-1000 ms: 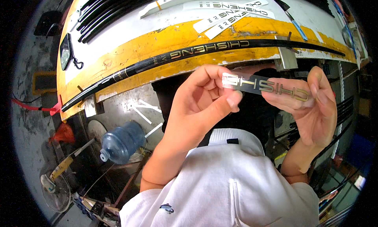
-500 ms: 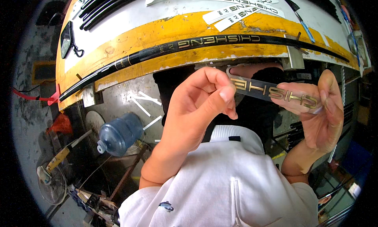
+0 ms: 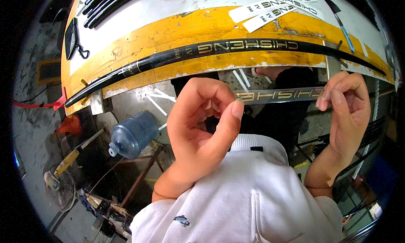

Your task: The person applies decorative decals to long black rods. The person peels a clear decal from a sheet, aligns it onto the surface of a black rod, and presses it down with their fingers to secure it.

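Between my two hands a clear decal strip (image 3: 280, 96) with gold lettering is stretched out nearly level, in front of the table's near edge. My left hand (image 3: 202, 125) pinches its left end between thumb and forefinger. The right end is held by the fingertips of my right hand (image 3: 349, 102). Just beyond the strip lies a long, glossy black tapered rod (image 3: 166, 59), which looks like a fishing rod section, with similar gold lettering on its side. The strip and the rod are apart.
Metal brackets (image 3: 333, 67) at the table edge support the rod. White printed strips (image 3: 244, 13), a blue pen-like tool (image 3: 346, 38), black tubes (image 3: 107, 13) and a black device (image 3: 71, 37) lie on the table (image 3: 139, 38). Below left are a large water bottle (image 3: 136, 133) and a fan (image 3: 60, 188).
The strip has risen at its right end and is now straighter. My right hand has turned from spread fingers to a fingertip grip. The view has shifted slightly.
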The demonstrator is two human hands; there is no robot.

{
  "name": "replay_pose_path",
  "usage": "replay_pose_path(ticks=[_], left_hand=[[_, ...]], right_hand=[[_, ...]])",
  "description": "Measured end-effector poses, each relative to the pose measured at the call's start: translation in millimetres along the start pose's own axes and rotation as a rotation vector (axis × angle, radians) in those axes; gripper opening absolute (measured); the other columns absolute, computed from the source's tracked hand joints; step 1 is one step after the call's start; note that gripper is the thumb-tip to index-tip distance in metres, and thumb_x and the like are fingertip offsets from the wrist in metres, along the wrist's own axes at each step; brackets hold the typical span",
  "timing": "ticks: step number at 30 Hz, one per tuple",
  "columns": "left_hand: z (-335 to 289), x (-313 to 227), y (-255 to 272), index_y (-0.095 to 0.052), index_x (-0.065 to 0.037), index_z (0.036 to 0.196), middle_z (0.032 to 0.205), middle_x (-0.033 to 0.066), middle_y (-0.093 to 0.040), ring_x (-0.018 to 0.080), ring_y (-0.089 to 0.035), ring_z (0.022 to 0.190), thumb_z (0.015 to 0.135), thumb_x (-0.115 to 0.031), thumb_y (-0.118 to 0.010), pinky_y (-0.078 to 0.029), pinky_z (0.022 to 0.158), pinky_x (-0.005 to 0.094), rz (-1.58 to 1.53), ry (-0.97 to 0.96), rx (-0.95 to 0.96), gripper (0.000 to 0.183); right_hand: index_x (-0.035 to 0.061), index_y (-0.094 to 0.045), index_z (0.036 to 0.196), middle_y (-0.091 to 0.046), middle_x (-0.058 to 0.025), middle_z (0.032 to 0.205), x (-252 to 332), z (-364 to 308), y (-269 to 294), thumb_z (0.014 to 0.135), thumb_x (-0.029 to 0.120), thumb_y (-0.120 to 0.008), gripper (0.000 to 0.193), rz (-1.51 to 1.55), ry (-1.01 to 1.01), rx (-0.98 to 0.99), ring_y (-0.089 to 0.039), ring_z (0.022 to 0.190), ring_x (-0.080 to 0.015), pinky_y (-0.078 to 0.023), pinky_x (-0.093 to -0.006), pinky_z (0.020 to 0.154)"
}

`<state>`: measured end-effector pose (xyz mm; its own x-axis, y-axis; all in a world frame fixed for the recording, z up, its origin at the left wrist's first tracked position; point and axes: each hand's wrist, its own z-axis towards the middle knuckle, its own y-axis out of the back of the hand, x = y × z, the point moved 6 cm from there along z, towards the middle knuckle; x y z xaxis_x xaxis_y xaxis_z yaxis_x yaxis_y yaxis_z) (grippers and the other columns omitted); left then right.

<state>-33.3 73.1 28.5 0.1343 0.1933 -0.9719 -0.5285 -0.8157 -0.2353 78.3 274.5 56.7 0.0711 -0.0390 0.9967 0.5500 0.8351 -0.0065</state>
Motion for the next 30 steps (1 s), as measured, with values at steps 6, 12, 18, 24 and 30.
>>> replay_pose_path(ticks=[6,12,18,24,30], left_hand=[[12.2,4.3,1.9,-0.054,0.000,0.091,0.069,-0.0016,-0.055,0.0017,-0.047,0.058,0.086,0.000,-0.065,-0.036,0.054,0.0160,-0.084,0.156,-0.089,0.012],[33.5,10.8,0.3,-0.052,0.002,0.088,0.051,-0.0010,-0.045,0.0040,-0.036,0.034,0.090,-0.009,-0.061,-0.030,0.031,0.0186,0.017,0.233,-0.206,0.014],[43.3,8.6,-4.8,-0.052,0.003,0.087,0.051,-0.0007,-0.047,0.0044,-0.036,0.035,0.089,-0.008,-0.061,-0.031,0.032,0.0186,0.203,0.187,-0.286,0.014],[46.6,11.4,-4.1,-0.053,0.002,0.085,0.051,-0.0006,-0.048,0.0045,-0.039,0.035,0.090,-0.007,-0.061,-0.033,0.033,0.0185,0.323,0.146,-0.303,0.013],[44.5,11.7,-4.9,-0.054,0.002,0.083,0.053,0.0002,-0.051,0.0047,-0.042,0.036,0.089,-0.004,-0.062,-0.034,0.034,0.0185,0.422,0.137,-0.325,0.011]], right_hand=[[0.0010,-0.053,0.095,-0.058,-0.0081,0.090,-4.9,15.8,7.9,0.078,-0.010,-0.063,0.023,-0.166,0.124,-0.112,-0.055,0.078,-0.0119,-0.045,-0.0214,0.071],[0.0016,-0.055,0.099,-0.059,-0.0072,0.092,-12.6,34.7,7.8,0.079,-0.012,-0.065,0.026,-0.336,0.271,-0.178,-0.056,0.080,-0.0105,-0.045,-0.0217,0.074],[0.0018,-0.056,0.101,-0.060,-0.0093,0.092,-27.3,42.8,6.4,0.079,-0.015,-0.063,0.029,-0.325,0.323,-0.159,-0.057,0.080,-0.0102,-0.047,-0.0215,0.074],[-0.0006,-0.056,0.102,-0.060,-0.0102,0.092,-33.0,45.4,3.2,0.076,-0.019,-0.063,0.032,-0.373,0.343,-0.133,-0.057,0.080,-0.0111,-0.045,-0.0215,0.076],[-0.0016,-0.056,0.102,-0.061,-0.0112,0.093,-35.3,44.6,2.5,0.077,-0.019,-0.062,0.031,-0.369,0.332,-0.127,-0.057,0.081,-0.0109,-0.048,-0.0219,0.077]])
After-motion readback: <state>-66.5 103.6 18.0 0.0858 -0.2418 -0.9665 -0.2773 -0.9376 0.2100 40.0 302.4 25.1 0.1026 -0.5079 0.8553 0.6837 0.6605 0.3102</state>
